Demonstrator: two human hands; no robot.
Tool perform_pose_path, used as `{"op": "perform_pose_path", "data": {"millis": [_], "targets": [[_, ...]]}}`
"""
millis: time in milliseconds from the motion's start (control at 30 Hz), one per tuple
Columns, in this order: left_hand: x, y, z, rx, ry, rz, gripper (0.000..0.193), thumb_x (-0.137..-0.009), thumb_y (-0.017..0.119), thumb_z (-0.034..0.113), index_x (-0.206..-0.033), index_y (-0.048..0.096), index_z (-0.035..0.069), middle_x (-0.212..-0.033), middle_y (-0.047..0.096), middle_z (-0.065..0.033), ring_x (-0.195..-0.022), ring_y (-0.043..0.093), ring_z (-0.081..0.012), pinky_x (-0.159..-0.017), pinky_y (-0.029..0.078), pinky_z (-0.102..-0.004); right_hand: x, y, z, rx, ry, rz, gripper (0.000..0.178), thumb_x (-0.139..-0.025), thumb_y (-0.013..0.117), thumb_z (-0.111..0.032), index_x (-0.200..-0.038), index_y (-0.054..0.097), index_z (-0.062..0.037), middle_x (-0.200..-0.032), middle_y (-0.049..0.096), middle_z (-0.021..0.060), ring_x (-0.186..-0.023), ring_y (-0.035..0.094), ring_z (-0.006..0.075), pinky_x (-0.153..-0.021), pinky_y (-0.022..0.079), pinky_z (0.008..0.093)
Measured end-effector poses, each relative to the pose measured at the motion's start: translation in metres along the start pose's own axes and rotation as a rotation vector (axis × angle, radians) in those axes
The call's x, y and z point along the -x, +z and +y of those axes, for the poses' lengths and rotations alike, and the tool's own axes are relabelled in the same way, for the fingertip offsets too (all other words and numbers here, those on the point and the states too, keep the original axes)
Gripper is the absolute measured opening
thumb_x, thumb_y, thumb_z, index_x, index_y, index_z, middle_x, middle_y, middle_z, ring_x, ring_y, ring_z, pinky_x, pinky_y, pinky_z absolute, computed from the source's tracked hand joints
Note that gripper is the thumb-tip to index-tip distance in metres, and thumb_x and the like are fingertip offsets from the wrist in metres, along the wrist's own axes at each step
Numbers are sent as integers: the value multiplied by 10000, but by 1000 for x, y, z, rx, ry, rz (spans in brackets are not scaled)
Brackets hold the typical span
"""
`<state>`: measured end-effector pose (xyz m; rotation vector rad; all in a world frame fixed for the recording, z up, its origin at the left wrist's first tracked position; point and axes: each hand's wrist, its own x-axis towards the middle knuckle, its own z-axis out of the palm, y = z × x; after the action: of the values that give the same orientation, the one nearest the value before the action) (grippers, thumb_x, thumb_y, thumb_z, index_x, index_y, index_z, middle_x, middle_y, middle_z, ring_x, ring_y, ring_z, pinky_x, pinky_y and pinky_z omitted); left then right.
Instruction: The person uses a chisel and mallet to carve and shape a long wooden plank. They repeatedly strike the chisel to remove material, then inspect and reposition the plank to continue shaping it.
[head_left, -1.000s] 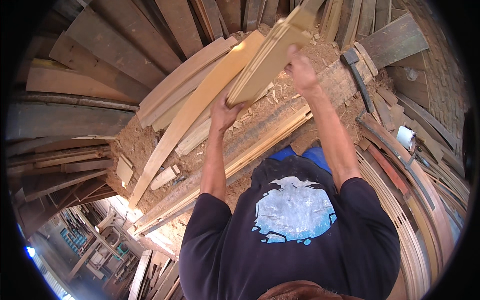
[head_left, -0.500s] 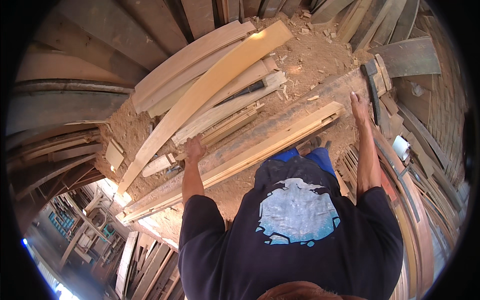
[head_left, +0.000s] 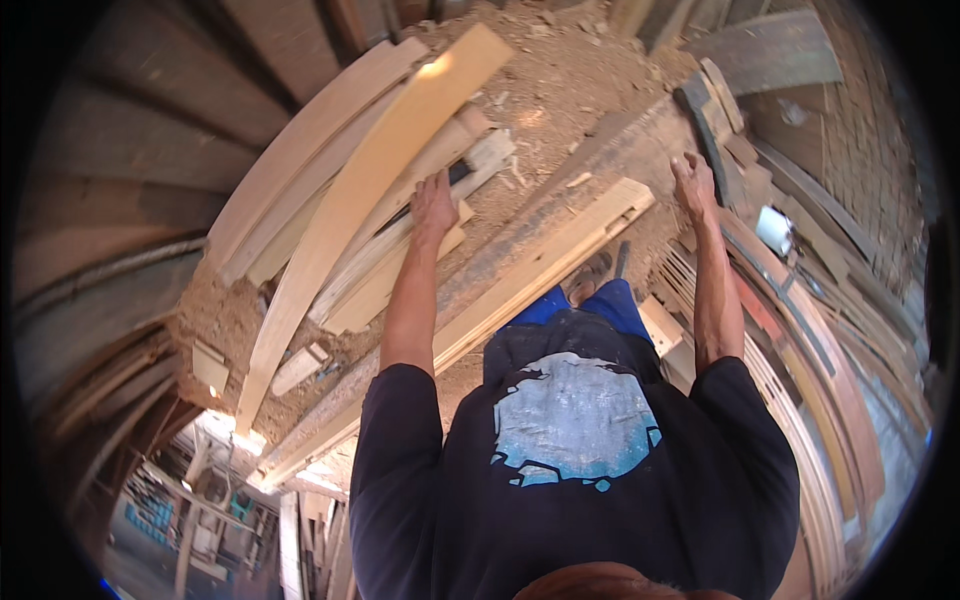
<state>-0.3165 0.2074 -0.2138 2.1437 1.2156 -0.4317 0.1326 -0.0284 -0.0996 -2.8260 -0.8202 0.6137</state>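
Note:
My left hand [head_left: 434,205] lies over the far end of some short pale boards [head_left: 385,275], its fingers stretched toward a dark narrow thing [head_left: 460,171] between the planks. Whether the fingertips touch that dark thing cannot be made out. My right hand [head_left: 692,180] hovers by the right end of the bench beam [head_left: 640,140], fingers loosely bent and nothing visible in them. A black bar-like piece [head_left: 705,130] stands just beyond it. Along the beam's near side, in front of my body, runs a stack of long pale wooden strips [head_left: 560,265].
Long curved planks [head_left: 370,170] lie behind the beam on sawdust and chips [head_left: 560,75]. Dark boards [head_left: 130,130] lean at the left. More curved timber [head_left: 800,330] and a white object [head_left: 774,230] crowd my right side.
My left hand has moved away and to the right along the short boards, from their near end to their far end. My right hand's fingers are more bent. The whole view has shifted.

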Motion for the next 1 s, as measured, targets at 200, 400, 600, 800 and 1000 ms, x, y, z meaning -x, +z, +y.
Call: {"op": "perform_pose_path", "data": {"millis": [200,400,600,800,1000], "targets": [[-27,22,12,-184,58,91,317,-835,641,74,-1134,541,44,-1211,566,-195,-1134,530,-374,-943,458,-485,-39,-43,51,261,151,17,775,-860,717,-444,-1421,504,45,-1409,555,287,-1323,532,406,-1114,406,456],[-27,26,17,-251,75,-51,329,-819,627,80,-1137,548,52,-1214,583,-178,-1117,532,-370,-941,443,-506,-49,-11,107,399,319,-134,915,-836,751,-479,-1523,368,-11,-1479,501,251,-1383,474,405,-1133,386,474],[-29,2,23,-222,155,-40,380,-759,701,145,-1117,591,75,-1151,619,-189,-1077,572,-382,-957,448,-499,-43,-11,93,382,233,-391,647,-785,759,-417,-1243,619,18,-1115,693,280,-1087,670,401,-900,517,477],[-3,-69,13,154,-39,83,353,-794,640,137,-1124,563,40,-1046,672,-270,-1003,633,-473,-876,502,-537,-13,24,80,-53,165,-278,418,-730,718,-319,-895,668,62,-794,681,211,-768,677,322,-723,514,438],[46,-61,18,31,-20,24,339,-843,604,131,-1146,523,3,-1042,681,-297,-1021,641,-490,-878,501,-553,9,53,92,-415,220,-293,320,-750,700,-291,-877,650,-1,-791,619,50,-721,568,189,-665,466,368]]}}
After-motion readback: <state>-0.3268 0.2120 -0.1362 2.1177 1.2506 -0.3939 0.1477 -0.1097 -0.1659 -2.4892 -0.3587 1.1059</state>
